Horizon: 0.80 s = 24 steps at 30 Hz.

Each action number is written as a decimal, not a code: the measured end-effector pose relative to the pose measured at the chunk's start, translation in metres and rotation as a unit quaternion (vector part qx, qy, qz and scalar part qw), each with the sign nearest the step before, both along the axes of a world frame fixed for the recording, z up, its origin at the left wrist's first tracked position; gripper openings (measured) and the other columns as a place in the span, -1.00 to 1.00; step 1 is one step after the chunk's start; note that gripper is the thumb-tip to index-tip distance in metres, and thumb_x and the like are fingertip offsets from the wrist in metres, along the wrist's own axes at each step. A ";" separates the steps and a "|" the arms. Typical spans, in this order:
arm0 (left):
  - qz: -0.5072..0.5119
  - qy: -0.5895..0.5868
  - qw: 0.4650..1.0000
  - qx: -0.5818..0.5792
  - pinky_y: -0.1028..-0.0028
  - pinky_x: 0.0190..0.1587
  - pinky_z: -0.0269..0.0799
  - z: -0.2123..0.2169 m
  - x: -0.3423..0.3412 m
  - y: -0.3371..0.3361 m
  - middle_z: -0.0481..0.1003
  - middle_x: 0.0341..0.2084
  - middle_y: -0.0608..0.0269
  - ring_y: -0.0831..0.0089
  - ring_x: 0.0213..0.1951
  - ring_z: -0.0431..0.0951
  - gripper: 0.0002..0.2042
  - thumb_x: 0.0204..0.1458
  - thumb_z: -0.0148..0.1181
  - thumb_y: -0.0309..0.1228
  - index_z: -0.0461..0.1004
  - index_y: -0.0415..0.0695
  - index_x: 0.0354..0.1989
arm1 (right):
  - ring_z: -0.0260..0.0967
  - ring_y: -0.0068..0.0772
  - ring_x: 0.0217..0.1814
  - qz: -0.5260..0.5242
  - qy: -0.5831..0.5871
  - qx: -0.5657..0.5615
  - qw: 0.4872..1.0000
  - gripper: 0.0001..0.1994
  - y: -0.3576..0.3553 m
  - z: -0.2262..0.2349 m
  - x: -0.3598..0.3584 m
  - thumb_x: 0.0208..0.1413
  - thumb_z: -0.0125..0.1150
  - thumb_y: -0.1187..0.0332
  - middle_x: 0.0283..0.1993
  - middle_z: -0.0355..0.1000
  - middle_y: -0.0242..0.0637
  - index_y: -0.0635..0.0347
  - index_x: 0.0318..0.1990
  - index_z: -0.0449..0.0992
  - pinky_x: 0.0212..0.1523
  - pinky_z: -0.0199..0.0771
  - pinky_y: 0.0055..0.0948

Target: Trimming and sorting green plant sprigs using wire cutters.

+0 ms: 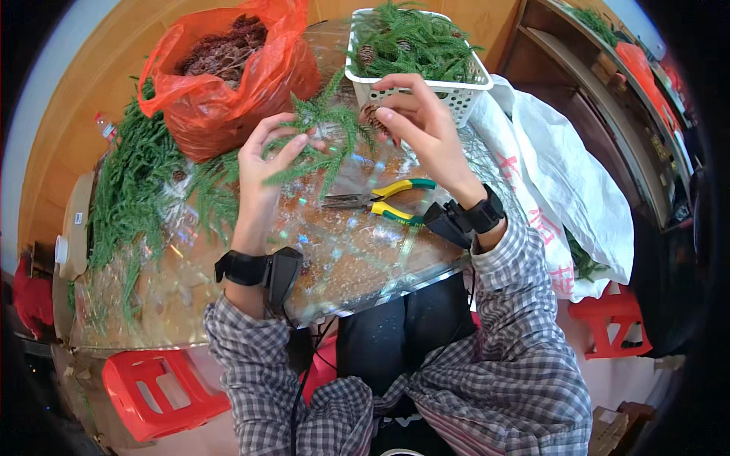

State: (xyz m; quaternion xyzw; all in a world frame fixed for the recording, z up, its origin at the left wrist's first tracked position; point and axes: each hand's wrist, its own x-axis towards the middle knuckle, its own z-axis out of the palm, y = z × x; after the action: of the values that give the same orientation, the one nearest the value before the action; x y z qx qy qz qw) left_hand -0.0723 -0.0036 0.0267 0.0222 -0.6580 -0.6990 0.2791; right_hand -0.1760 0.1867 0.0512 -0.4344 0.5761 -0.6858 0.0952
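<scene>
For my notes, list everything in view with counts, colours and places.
Table: one, brown, centre
Pliers: one, yellow-green handles, on table
Sprig: one, green, beyond pliers
Cone: one, brown, beside sprig
Loose branches: several, green, table's left
Bag: one, red, far left
Bag contents: uncountable, brown, inside
Basket: one, white, far side
Basket greenery: uncountable, green, inside
Sack: one, white, right
Stools: two, red, lower left and right
Shelves: unclear, brown, far right
Wrist devices: two, black, on wrists
Sleeves: two, grey check, lower centre
Hands: two, bare, left at sprig, right at cone
</scene>
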 end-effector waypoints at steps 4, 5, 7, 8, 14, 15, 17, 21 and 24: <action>0.013 -0.011 1.000 -0.004 0.58 -0.23 0.35 0.001 0.003 0.004 0.43 -0.32 0.21 0.47 -0.28 0.51 -0.72 -0.07 0.16 -0.58 0.33 -0.27 -0.15 | 0.28 -0.67 -0.35 -0.012 0.026 0.020 0.999 -0.74 -0.003 -0.004 -0.001 0.06 0.07 0.45 -0.26 0.39 -0.32 0.25 -0.09 0.29 -0.31 0.30 -0.65; 0.017 -0.016 1.000 0.002 0.59 -0.23 0.34 0.003 0.004 0.005 0.43 -0.32 0.22 0.47 -0.28 0.51 -0.73 -0.07 0.17 -0.58 0.33 -0.27 -0.16 | 0.29 -0.67 -0.34 -0.023 0.049 0.018 0.998 -0.73 -0.005 -0.004 -0.001 0.03 0.11 0.47 -0.25 0.39 -0.32 0.25 -0.10 0.29 -0.30 0.31 -0.65; 0.022 -0.022 0.999 0.011 0.60 -0.22 0.33 -0.001 0.005 0.003 0.42 -0.32 0.23 0.48 -0.28 0.51 -0.73 -0.08 0.17 -0.58 0.34 -0.27 -0.18 | 0.29 -0.67 -0.33 -0.030 0.071 0.021 0.997 -0.72 -0.007 -0.006 -0.001 0.00 0.14 0.49 -0.23 0.39 -0.33 0.26 -0.11 0.30 -0.29 0.32 -0.65; 0.029 -0.022 0.999 -0.010 0.59 -0.23 0.34 -0.004 0.003 -0.001 0.41 -0.31 0.22 0.47 -0.28 0.51 -0.74 -0.08 0.18 -0.58 0.34 -0.28 -0.18 | 0.29 -0.67 -0.33 -0.041 0.106 0.026 0.993 -0.71 -0.007 -0.006 -0.001 -0.03 0.17 0.50 -0.22 0.38 -0.33 0.26 -0.12 0.31 -0.30 0.33 -0.65; 0.066 -0.014 0.994 -0.088 0.58 -0.29 0.41 -0.010 0.000 0.001 0.40 -0.30 0.20 0.40 -0.28 0.53 -0.79 -0.07 0.16 -0.59 0.34 -0.29 -0.23 | 0.31 -0.68 -0.38 -0.083 0.242 0.064 0.964 -0.72 -0.007 -0.008 -0.002 -0.16 0.28 0.52 -0.23 0.39 -0.34 0.28 -0.25 0.39 -0.40 0.34 -0.69; 0.065 -0.016 0.994 -0.087 0.58 -0.29 0.41 -0.008 0.000 0.005 0.40 -0.30 0.20 0.40 -0.28 0.53 -0.79 -0.07 0.16 -0.59 0.34 -0.29 -0.23 | 0.31 -0.68 -0.38 -0.083 0.241 0.066 0.965 -0.72 -0.006 -0.008 -0.002 -0.16 0.28 0.52 -0.23 0.39 -0.34 0.28 -0.25 0.39 -0.40 0.34 -0.69; 0.045 0.002 0.997 -0.056 0.60 -0.32 0.42 -0.003 0.001 0.014 0.40 -0.32 0.19 0.38 -0.28 0.54 -0.81 -0.06 0.15 -0.60 0.34 -0.30 -0.25 | 0.31 -0.66 -0.44 -0.086 0.270 0.091 0.955 -0.73 -0.005 -0.009 -0.003 -0.19 0.30 0.51 -0.28 0.39 -0.34 0.28 -0.28 0.40 -0.46 0.31 -0.69; 0.046 0.012 0.998 -0.047 0.60 -0.35 0.43 -0.006 0.001 0.020 0.40 -0.33 0.19 0.36 -0.28 0.55 -0.83 -0.06 0.13 -0.61 0.33 -0.31 -0.27 | 0.31 -0.63 -0.51 -0.078 0.320 0.080 0.941 -0.75 -0.007 -0.013 -0.005 -0.21 0.32 0.50 -0.38 0.38 -0.34 0.29 -0.32 0.42 -0.54 0.28 -0.68; 0.057 0.016 0.997 -0.051 0.60 -0.37 0.44 -0.006 0.000 0.020 0.39 -0.34 0.18 0.36 -0.28 0.55 -0.83 -0.05 0.12 -0.62 0.33 -0.31 -0.28 | 0.30 -0.62 -0.53 -0.068 0.339 0.070 0.936 -0.76 -0.007 -0.015 -0.005 -0.22 0.32 0.49 -0.44 0.36 -0.35 0.29 -0.34 0.42 -0.57 0.25 -0.67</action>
State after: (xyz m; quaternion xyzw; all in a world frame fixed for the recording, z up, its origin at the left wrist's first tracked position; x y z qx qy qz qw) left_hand -0.0719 0.0169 0.0205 0.0344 -0.6860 -0.6475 0.3302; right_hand -0.1813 0.1799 0.0366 -0.5927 0.6493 -0.4606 -0.1224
